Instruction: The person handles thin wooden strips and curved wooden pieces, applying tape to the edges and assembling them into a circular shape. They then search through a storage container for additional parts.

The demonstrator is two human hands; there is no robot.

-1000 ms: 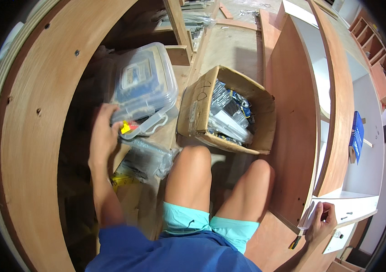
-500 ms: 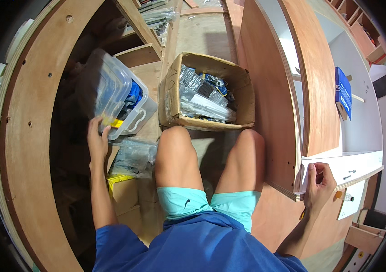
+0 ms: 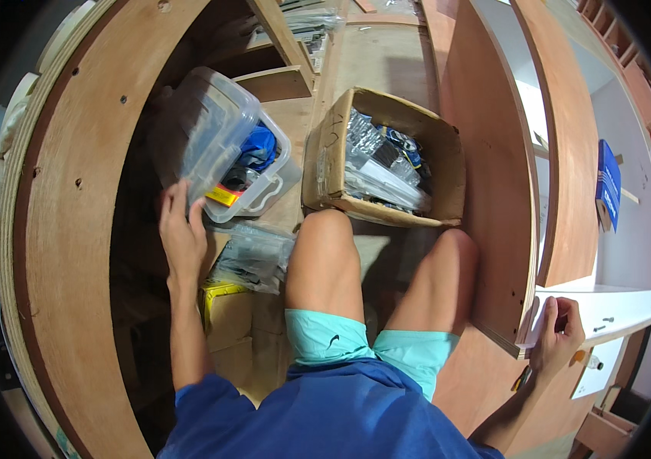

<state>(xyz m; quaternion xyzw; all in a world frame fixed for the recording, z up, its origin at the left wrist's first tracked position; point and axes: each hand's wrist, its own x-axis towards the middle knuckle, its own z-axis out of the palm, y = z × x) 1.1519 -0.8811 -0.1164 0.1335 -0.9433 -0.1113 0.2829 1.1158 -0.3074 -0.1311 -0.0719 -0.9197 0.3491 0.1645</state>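
My left hand (image 3: 184, 239) pinches the edge of a clear plastic lid (image 3: 214, 126), tilted up over the left side of a translucent storage box (image 3: 279, 180). Blue plastic wrapping (image 3: 257, 148) and a yellow-and-red item (image 3: 223, 196) show inside the box. At the right, my right hand (image 3: 558, 335) rests against the white shelf edge (image 3: 624, 310) of a wooden cabinet. Its fingers are curled with the thumb near them, and whatever they may hold is hidden. Two small dark screws (image 3: 605, 323) lie on that white surface beside it.
An open cardboard box (image 3: 333, 172) with plastic-wrapped parts stands ahead of my knees. Plastic bags (image 3: 252, 256) and a yellow-edged carton (image 3: 227, 310) sit by my left leg. Plywood panels (image 3: 57, 229) rise on both sides. A blue box (image 3: 608, 183) is inside the cabinet.
The lid has swung a little further off the storage box, showing more of its contents, with my left hand still at its edge. The whole view has shifted; my right hand stays by the shelf.
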